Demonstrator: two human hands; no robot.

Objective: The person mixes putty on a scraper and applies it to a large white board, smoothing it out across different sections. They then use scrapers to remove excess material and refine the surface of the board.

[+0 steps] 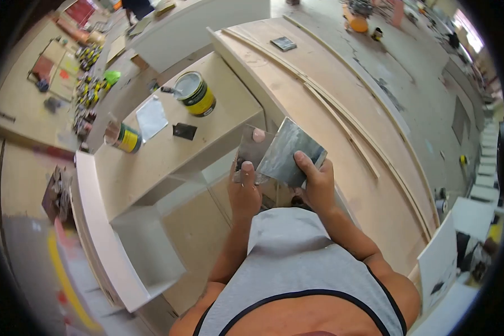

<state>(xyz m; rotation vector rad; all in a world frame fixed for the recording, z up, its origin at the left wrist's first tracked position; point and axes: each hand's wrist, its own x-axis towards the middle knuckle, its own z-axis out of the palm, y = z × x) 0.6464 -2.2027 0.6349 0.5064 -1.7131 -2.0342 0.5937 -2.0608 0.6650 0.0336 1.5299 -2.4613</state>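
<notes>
My left hand grips a thin brownish-grey filler plate, its thumb on the near end. A small pinkish dab of filler sits near the plate's upper end. My right hand is closed on a square, grey-smeared filler plate, thumb across its face. The two plates meet side by side, the right one's edge overlapping the left one. Both are held in front of my chest, above the open cabinet. The fingers under the plates are mostly hidden.
On the cabinet top at left are an open tin with a tool in it, a smaller tin, a white sheet and a black scrap. Thin wood strips and a dark square lie on the curved panel.
</notes>
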